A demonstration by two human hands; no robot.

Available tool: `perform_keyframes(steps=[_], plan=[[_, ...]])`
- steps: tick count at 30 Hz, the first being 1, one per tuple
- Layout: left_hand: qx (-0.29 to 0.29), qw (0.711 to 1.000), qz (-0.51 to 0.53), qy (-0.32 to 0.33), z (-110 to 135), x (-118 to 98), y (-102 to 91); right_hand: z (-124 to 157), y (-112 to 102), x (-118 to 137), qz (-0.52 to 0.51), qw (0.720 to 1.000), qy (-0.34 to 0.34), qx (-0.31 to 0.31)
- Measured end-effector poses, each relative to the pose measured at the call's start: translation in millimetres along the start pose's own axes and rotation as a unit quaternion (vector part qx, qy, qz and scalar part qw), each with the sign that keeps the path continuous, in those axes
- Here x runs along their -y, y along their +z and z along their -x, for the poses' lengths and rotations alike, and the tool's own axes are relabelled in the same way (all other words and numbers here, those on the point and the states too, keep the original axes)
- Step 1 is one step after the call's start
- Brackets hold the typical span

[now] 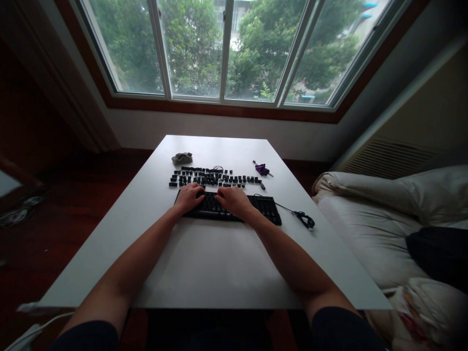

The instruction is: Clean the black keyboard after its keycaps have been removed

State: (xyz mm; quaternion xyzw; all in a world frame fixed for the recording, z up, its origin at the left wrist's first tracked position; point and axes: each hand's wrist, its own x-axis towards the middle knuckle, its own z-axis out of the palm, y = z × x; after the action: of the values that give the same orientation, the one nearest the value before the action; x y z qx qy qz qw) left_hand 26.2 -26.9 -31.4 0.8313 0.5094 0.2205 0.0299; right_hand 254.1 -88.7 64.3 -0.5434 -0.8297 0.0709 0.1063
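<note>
A black keyboard [210, 209] lies across the white table, partly covered by both hands. My left hand [188, 197] rests over its left part, thumb apart from the fingers, with no object visible between them. Over the middle of the keyboard, my right hand [234, 200] has its fingers curled in towards the thumb; whatever they may pinch is hidden. Just beyond the keyboard, loose black keycaps [234, 179] are spread in uneven rows. A thin wire loop [218, 168] stands among the far keycaps.
A crumpled grey cloth [182, 158] sits at the far left of the white table [219, 263]. Something purple with a thin stick [262, 169] lies at the far right. The coiled black cable [304, 220] is right of the keyboard. A pale sofa [365, 234] stands alongside.
</note>
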Motion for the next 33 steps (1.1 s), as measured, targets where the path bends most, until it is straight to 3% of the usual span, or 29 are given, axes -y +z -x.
perform_keyframes(steps=[7, 16, 22, 28, 33], plan=[[-0.002, 1.0, 0.001, -0.005, -0.5, -0.1, 2.0, 3.9, 2.1, 8.3, 0.017, 1.0, -0.025, 0.007], [-0.005, 1.0, -0.001, 0.003, 0.3, 2.4, 1.9, -2.7, -16.4, -18.0, -0.046, 0.998, -0.004, 0.041], [-0.002, 1.0, 0.005, -0.001, -1.1, 2.8, 1.9, -8.1, -15.8, -32.3, -0.126, 0.989, 0.021, 0.07], [-0.01, 1.0, 0.028, 0.007, -0.5, -1.7, -2.3, -9.3, -18.9, -38.8, -0.169, 0.985, 0.017, 0.008], [-0.008, 0.987, 0.136, 0.089, -0.3, -15.4, -5.8, -8.2, -25.2, -38.1, -0.15, 0.987, 0.02, -0.062]])
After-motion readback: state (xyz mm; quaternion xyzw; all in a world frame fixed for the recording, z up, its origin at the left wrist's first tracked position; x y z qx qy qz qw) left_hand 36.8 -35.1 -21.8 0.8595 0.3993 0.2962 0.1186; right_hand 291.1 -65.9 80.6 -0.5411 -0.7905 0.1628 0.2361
